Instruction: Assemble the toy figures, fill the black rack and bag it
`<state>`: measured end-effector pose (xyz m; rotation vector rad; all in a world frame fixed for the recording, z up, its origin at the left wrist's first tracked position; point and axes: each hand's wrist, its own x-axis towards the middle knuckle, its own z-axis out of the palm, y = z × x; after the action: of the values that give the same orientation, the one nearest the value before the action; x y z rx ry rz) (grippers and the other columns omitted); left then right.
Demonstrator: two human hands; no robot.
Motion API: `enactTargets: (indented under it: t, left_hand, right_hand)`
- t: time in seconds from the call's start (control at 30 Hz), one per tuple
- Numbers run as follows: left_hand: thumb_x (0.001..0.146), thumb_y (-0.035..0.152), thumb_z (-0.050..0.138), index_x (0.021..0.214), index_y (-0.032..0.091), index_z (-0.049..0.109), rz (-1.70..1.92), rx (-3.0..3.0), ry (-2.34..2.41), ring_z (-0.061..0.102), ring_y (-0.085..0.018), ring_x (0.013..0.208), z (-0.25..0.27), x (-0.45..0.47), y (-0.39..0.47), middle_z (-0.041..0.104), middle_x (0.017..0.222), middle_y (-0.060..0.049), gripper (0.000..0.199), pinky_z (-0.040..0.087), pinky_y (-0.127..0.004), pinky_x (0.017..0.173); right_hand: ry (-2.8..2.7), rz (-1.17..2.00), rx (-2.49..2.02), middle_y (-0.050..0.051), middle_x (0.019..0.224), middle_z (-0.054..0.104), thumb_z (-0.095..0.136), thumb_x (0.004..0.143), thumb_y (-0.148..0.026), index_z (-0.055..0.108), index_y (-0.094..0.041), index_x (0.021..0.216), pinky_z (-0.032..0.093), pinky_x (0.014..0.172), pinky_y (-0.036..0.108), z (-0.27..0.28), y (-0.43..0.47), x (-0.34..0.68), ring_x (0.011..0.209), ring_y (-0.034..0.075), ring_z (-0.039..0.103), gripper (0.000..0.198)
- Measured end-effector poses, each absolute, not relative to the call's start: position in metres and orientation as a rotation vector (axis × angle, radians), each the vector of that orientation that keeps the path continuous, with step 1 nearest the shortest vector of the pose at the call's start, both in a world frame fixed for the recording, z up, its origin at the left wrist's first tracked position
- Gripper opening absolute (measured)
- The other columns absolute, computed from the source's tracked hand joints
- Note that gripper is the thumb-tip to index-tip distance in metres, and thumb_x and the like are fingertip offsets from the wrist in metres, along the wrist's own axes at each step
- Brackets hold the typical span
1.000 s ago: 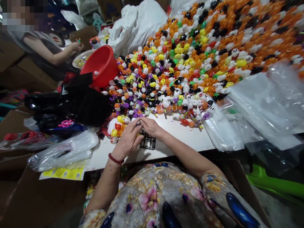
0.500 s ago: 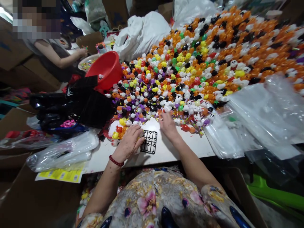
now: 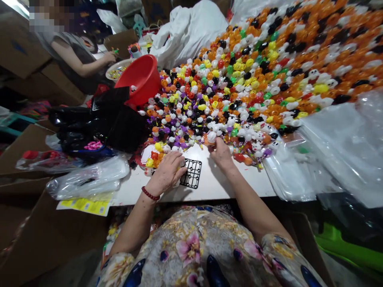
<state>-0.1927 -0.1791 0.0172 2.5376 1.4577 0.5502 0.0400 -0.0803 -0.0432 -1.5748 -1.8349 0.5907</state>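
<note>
My left hand (image 3: 168, 171), with a red bead bracelet on its wrist, curls over the left side of a black plastic grid (image 3: 193, 173) lying on the white tabletop (image 3: 206, 190). What lies under its palm is mostly hidden. Between the fingertips of my right hand (image 3: 224, 154) is a small white toy figure (image 3: 211, 137), held above the table at the near edge of the pile. Yellow, red and orange figures (image 3: 154, 156) sit just beyond my left hand. A large heap of colourful small plastic figures (image 3: 239, 79) spreads across the table behind both hands.
A red basin (image 3: 140, 81) tilts at the pile's left. Black bags (image 3: 119, 131) and clear plastic bags (image 3: 92, 179) lie left; more clear bags (image 3: 338, 139) lie right. Another person (image 3: 74, 59) works at the far left beside a white bowl (image 3: 115, 72).
My right hand has drawn back slightly from the pile, and a white figure now shows in its fingers. My left hand stays at the grid. The camera view has shifted a little.
</note>
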Motion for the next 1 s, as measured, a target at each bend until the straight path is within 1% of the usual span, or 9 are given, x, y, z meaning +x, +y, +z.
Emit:
enactTargets:
  t: [0.1,0.17,0.3,0.5,0.63,0.7,0.77,0.87,1.0]
  left_hand:
    - [0.099,0.038,0.036,0.123,0.015,0.054,0.533,2.543,1.461,0.048,-0.028,0.129,0.018,-0.193,-0.179,0.058,0.13,-0.015,0.037,0.041,-0.054,0.111]
    - [0.1,0.037,0.036,0.124,0.015,0.053,0.531,2.555,1.46,0.049,-0.028,0.129,0.017,-0.194,-0.178,0.058,0.13,-0.015,0.037,0.041,-0.055,0.11]
    - [0.1,0.037,0.036,0.125,0.013,0.053,0.559,2.601,1.437,0.049,-0.028,0.129,0.014,-0.195,-0.177,0.058,0.131,-0.017,0.038,0.041,-0.054,0.11]
    - [0.101,0.036,0.034,0.126,0.014,0.051,0.581,2.589,1.409,0.048,-0.027,0.129,0.016,-0.195,-0.176,0.056,0.132,-0.016,0.038,0.042,-0.051,0.11]
    - [0.1,0.037,0.035,0.13,0.016,0.05,0.561,2.535,1.421,0.047,-0.026,0.13,0.017,-0.196,-0.176,0.054,0.135,-0.015,0.039,0.04,-0.052,0.111]
    - [0.1,0.038,0.036,0.135,0.016,0.047,0.571,2.506,1.446,0.045,-0.027,0.133,0.018,-0.196,-0.176,0.051,0.14,-0.017,0.043,0.04,-0.051,0.112]
    - [0.1,0.039,0.036,0.142,0.015,0.04,0.582,2.498,1.452,0.042,-0.026,0.138,0.019,-0.197,-0.176,0.045,0.147,-0.018,0.048,0.039,-0.05,0.113]
    - [0.101,0.036,0.032,0.149,0.019,0.032,0.538,2.546,1.404,0.035,-0.024,0.143,0.017,-0.197,-0.172,0.038,0.155,-0.014,0.051,0.034,-0.048,0.116]
    - [0.102,0.036,0.031,0.148,0.02,0.038,0.454,2.603,1.394,0.032,-0.024,0.146,0.013,-0.196,-0.167,0.043,0.153,-0.011,0.049,0.032,-0.05,0.118]
  right_hand:
    - [-1.809,1.01,-1.393,0.003,0.089,0.07,0.063,0.081,-0.022,0.06,-0.018,0.103,0.05,0.071,0.029,-0.052,-0.093,0.005,0.076,0.016,0.063,0.023]
    - [-1.815,1.146,-1.337,0.002,0.09,0.071,0.064,0.08,-0.021,0.061,-0.018,0.101,0.05,0.072,0.028,-0.058,-0.098,-0.015,0.078,0.016,0.064,0.021]
    - [-1.889,1.144,-1.33,0.003,0.091,0.073,0.068,0.078,-0.021,0.064,-0.018,0.098,0.049,0.073,0.027,-0.064,-0.098,-0.032,0.081,0.017,0.065,0.021]
    - [-2.084,1.089,-1.306,0.005,0.089,0.074,0.061,0.08,-0.017,0.066,-0.019,0.103,0.045,0.071,0.027,-0.059,-0.096,-0.025,0.078,0.02,0.065,0.023]
    - [-2.196,1.039,-1.278,0.007,0.09,0.074,0.058,0.082,-0.015,0.065,-0.018,0.107,0.044,0.07,0.027,-0.056,-0.096,-0.024,0.079,0.021,0.065,0.027]
    - [-2.239,1.019,-1.253,0.008,0.091,0.074,0.056,0.081,-0.013,0.066,-0.017,0.107,0.044,0.071,0.027,-0.056,-0.095,-0.025,0.081,0.022,0.065,0.028]
    - [-2.274,1.007,-1.216,0.007,0.092,0.074,0.055,0.08,-0.01,0.067,-0.017,0.104,0.044,0.073,0.027,-0.058,-0.093,-0.026,0.083,0.021,0.065,0.028]
    - [-2.311,1.006,-1.155,0.005,0.092,0.074,0.055,0.077,-0.007,0.069,-0.018,0.096,0.045,0.077,0.026,-0.062,-0.09,-0.028,0.085,0.02,0.064,0.026]
    - [-2.312,1.0,-1.125,0.005,0.096,0.073,0.054,0.076,-0.005,0.069,-0.017,0.096,0.046,0.08,0.028,-0.067,-0.09,-0.029,0.088,0.02,0.063,0.028]
